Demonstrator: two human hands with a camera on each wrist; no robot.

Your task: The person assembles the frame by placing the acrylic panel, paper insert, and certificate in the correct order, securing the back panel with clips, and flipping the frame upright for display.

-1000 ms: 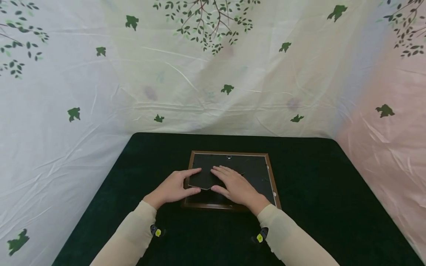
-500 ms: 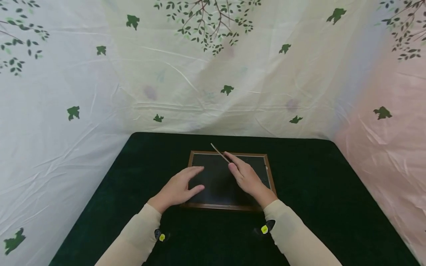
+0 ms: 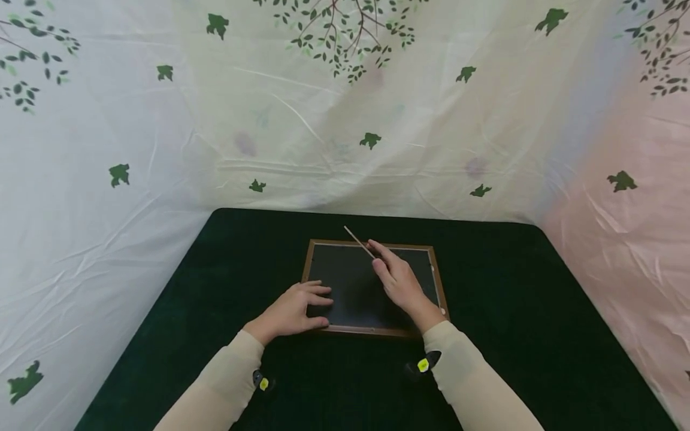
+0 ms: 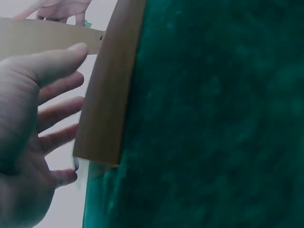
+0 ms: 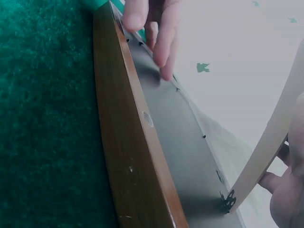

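A picture frame [image 3: 372, 330] with a brown wooden rim lies face down, its dark backing board [image 3: 350, 278] upward. Over its far part my right hand [image 3: 401, 284] pinches the easel stand [image 3: 358, 241] between thumb and fingers; the stand is tilted up off the board. In the right wrist view a small metal hinge [image 5: 230, 199] joins the stand's lower end to the board. My left hand [image 3: 299, 308] is at the frame's left side, fingers spread above or on the board and thumb by the near rim. Whether those fingertips touch is unclear.
The frame lies on a table covered in dark green cloth [image 3: 501, 287]. Behind and at both sides hang pale curtains [image 3: 302, 131] printed with leaves and birds. Bands with yellow tags [image 3: 423, 365] sit on both wrists.
The stand, flat on the board at first, was swung up by my right hand and stays raised. My left hand came off the stand's lower end and lowered to the frame's left side.
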